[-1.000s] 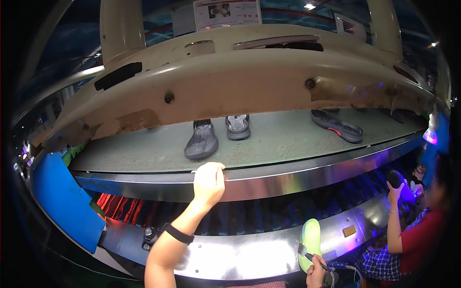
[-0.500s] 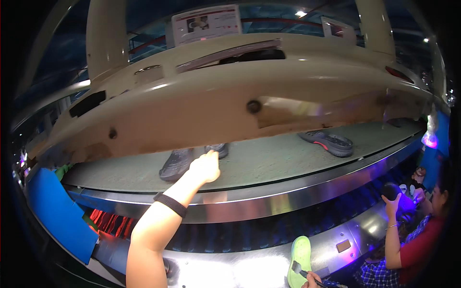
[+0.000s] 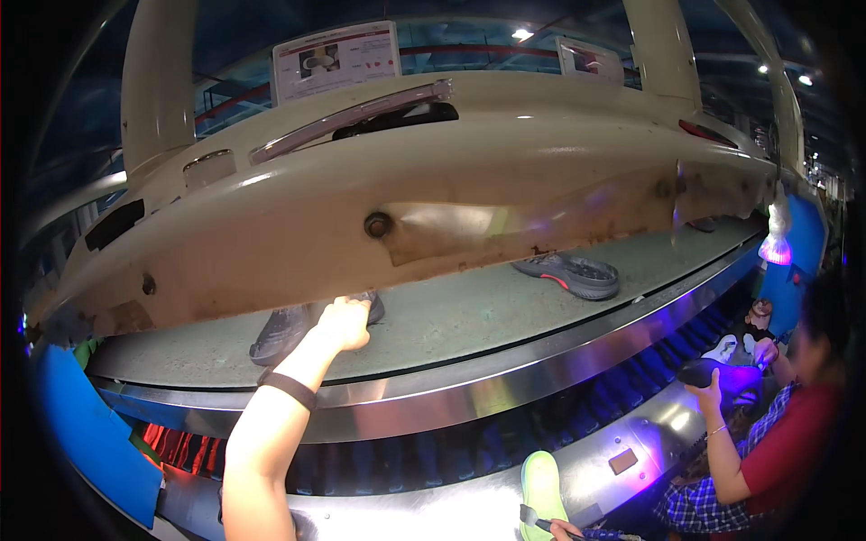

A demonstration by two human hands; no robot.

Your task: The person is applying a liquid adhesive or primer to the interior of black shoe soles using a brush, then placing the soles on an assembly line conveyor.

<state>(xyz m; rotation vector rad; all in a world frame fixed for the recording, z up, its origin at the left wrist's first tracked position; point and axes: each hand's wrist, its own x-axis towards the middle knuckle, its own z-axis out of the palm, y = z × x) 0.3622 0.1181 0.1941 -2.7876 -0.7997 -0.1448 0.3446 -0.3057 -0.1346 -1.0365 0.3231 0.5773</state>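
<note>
My left hand (image 3: 345, 326), a black band on its wrist, reaches under the beige hood onto the green-grey belt (image 3: 442, 329). Its fingers are closed against a dark grey shoe (image 3: 373, 309), partly hidden by the hand and the hood. A second dark shoe (image 3: 281, 334) rests just left of my wrist. At the lower edge, my right hand (image 3: 566, 529) grips a dark-handled brush (image 3: 534, 518). The bristles are at the side of a lime-green shoe sole (image 3: 541, 487) on the shiny metal counter (image 3: 433, 509).
A beige hood (image 3: 271, 234) overhangs the belt. Farther right on the belt lies a dark shoe with red trim (image 3: 577, 275). A metal rail (image 3: 451, 401) runs along its front. At right, a person in red (image 3: 798, 442) holds a dark sole (image 3: 708, 373).
The view has swung right, shifting the scene leftward. My left hand stays beside the dark shoes, and my right hand keeps the brush. The neighbour's dark sole has tilted flatter.
</note>
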